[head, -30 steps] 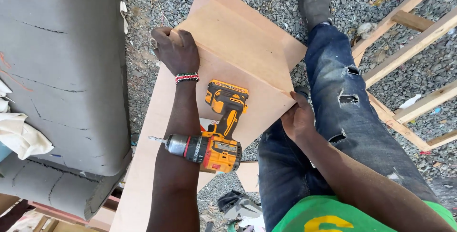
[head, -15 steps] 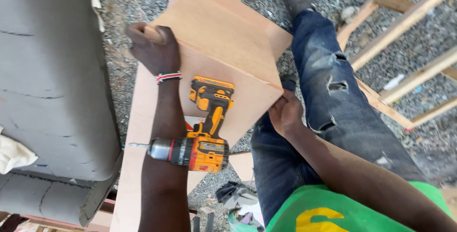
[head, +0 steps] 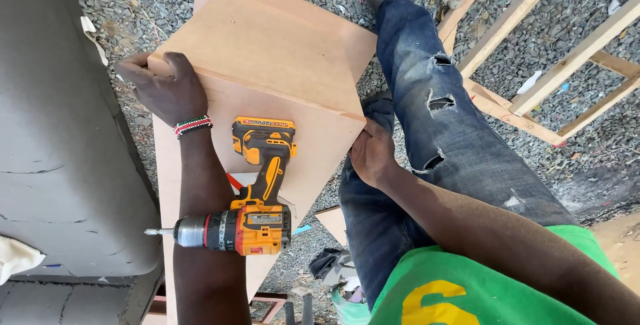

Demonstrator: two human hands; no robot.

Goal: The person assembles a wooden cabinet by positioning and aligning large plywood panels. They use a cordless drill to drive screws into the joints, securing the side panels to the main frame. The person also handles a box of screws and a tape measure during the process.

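My left hand (head: 163, 86) grips the left corner of an upright brown fibreboard panel (head: 267, 52). That panel stands on edge across a flat brown board (head: 313, 158). My right hand (head: 372, 154) presses the panel's right end, where it meets the flat board, beside my knee in torn blue jeans (head: 453, 132). An orange and black cordless drill (head: 250, 198) lies on the flat board between my arms, its bit pointing left past my left forearm. Neither hand touches the drill.
A grey upholstered seat (head: 60, 132) fills the left side. A bare wooden frame (head: 533, 52) lies on the gravel (head: 587, 118) at upper right. A small board offcut (head: 330, 222) and crumpled scraps (head: 337, 272) lie by my leg.
The view has shifted, so the boards and drill sit a little differently in frame. Both hands keep their hold on the upright panel. The drill has not moved on the board.
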